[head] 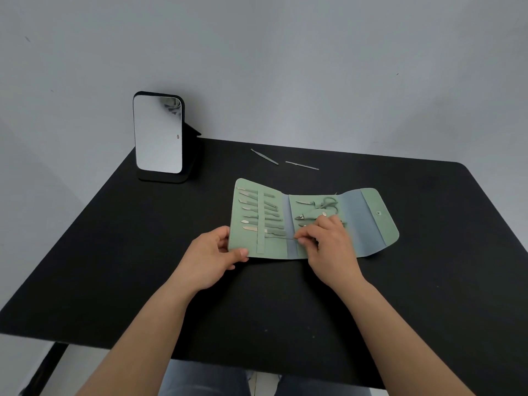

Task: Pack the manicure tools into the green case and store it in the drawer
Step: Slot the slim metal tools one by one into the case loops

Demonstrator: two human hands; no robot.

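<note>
1. The left hand (217, 252) gripped the near left edge of the open green case (354, 221), steadying it on the table (114, 252).
2. The right hand (325, 241) pinched a thin tool (281, 238), apparently sliding it under the strap; the next move likely called for seating it fully.
3. Farther back, two loose tools (264, 156) lay unpacked beside a mirror (158, 135); no drawer showed.
</note>
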